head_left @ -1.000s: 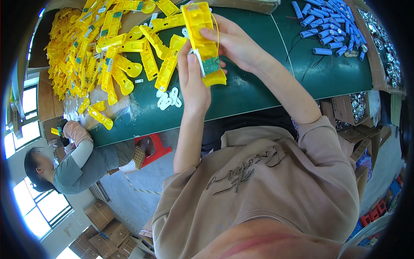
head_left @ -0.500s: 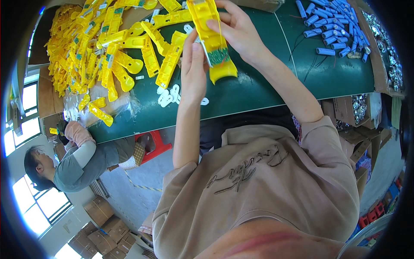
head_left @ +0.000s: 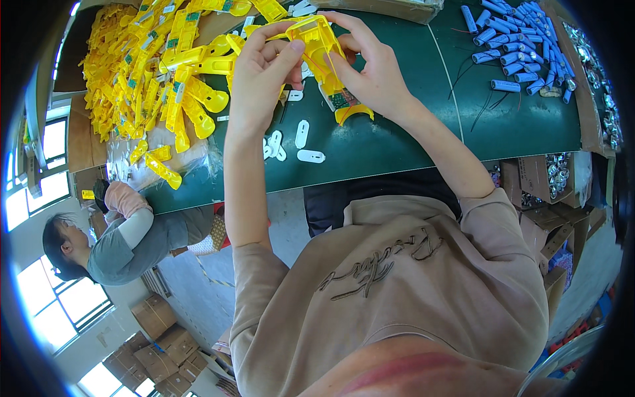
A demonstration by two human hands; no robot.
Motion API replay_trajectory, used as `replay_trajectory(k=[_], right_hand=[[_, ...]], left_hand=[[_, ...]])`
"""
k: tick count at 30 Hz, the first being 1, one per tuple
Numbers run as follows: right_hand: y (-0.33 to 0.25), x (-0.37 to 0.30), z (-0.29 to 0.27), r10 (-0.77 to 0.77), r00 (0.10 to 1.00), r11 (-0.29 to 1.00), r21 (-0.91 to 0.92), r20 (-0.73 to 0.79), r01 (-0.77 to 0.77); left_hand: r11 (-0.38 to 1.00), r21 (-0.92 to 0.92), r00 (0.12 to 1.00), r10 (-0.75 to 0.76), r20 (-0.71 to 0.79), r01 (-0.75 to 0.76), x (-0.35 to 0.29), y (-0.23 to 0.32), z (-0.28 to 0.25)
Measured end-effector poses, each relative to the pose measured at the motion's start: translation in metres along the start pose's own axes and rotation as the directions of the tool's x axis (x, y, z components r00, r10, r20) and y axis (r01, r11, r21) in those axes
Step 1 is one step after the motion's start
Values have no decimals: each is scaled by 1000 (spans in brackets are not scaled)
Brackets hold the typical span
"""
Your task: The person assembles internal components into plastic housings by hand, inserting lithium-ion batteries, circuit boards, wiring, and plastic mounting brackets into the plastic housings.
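My right hand (head_left: pixel 372 74) grips a yellow plastic housing (head_left: pixel 324 56) by its right side, the thumb reaching into its open inside. Near the housing's lower end sits a green circuit board (head_left: pixel 342 99), with a thin reddish wire running along the inside. At the upper left edge of the housing is my left hand (head_left: pixel 261 76), fingers curled and thumb and forefinger drawn together; whatever lies between them is too small to make out. Below the hands, several white oval plates (head_left: pixel 302 134) with slots lie on the green table (head_left: pixel 397 142).
A heap of yellow housings (head_left: pixel 132 73), some with circuit boards, covers the table's left. Blue cylindrical cells (head_left: pixel 522 46) with wires are piled at the right, beside a carton of shiny metal parts (head_left: pixel 592 79). A cardboard box (head_left: pixel 397 8) stands at the back. Another person (head_left: pixel 126 245) sits at the left.
My left hand has left the housing's lower left side and moved up and left to its upper edge, fingers now pinched. The housing has tilted and come slightly lower, still in my right hand.
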State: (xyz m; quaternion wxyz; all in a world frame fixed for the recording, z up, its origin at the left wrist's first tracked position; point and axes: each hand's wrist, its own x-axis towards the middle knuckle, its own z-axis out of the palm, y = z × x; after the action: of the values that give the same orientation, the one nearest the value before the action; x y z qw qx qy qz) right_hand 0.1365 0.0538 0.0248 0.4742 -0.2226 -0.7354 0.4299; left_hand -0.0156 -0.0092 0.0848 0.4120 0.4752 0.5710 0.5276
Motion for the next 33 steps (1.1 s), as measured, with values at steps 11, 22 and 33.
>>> replay_trajectory(k=[11,22,33], right_hand=[[9,-3,4,-101,993,977,-196,-68,86],[5,-4,4,-41,993,989,-149,-110,24],[-8,3,-3,156,985,985,91,-74,-150]], left_hand=[[739,662,950,279,-137,-122,-4,7,11],[484,833,837,546,-49,-267,-25,-11,44],[762,602,917,381,-119,-239,-37,-15,59]])
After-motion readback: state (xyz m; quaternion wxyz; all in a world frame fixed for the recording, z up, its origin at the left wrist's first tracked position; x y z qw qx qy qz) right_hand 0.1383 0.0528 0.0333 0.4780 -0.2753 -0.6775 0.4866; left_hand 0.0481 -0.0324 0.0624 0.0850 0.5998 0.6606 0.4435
